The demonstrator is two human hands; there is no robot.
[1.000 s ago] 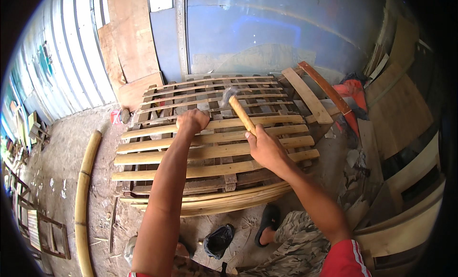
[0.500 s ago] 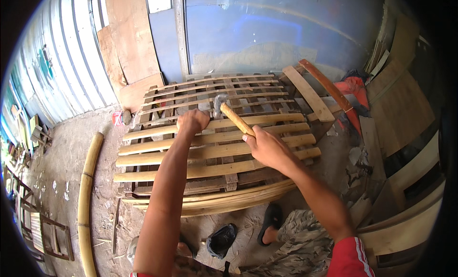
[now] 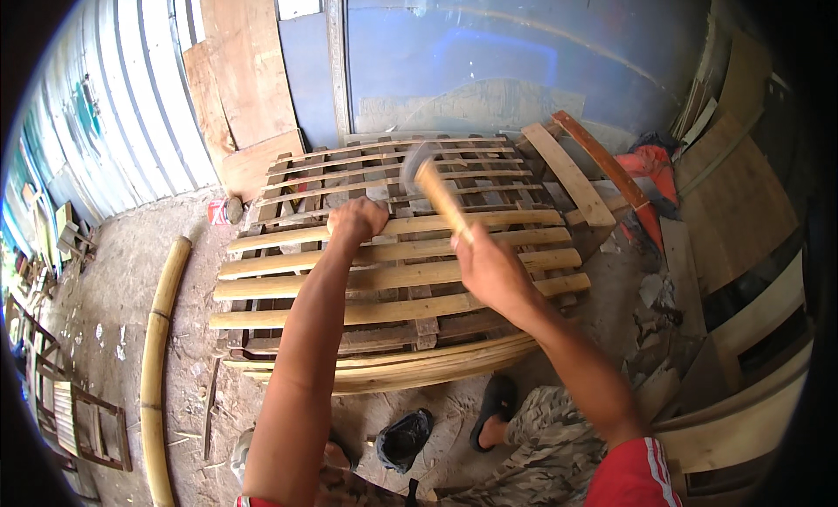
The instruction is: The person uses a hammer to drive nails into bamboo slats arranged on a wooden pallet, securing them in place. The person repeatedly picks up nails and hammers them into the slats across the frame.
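Note:
My right hand [image 3: 491, 264] is wrapped round the wooden handle of a hammer [image 3: 443, 198]. The hammer's head is smeared by motion and hangs above the slatted frame, up and right of my other hand. My left hand [image 3: 358, 219] is closed in a fist at the far edge of the farthest wide bamboo slat [image 3: 471, 221]; whatever its fingers pinch is hidden. Several wide bamboo slats lie across the near half of the wooden frame [image 3: 425, 334]. Thinner strips [image 3: 349, 172] cross its far half.
Beside the frame at left, a long bamboo pole [image 3: 155, 367] lies on the floor. A black plastic bag [image 3: 404, 440] sits by my feet. Loose boards [image 3: 569, 177] rest at the frame's right corner, and a blue metal panel [image 3: 506, 53] stands behind. A red-and-white can [image 3: 217, 212] is at far left.
The hammer has risen away from the slat, its head now farther up and slightly right, blurred. My right hand has tilted with it. My left hand stays in nearly the same place.

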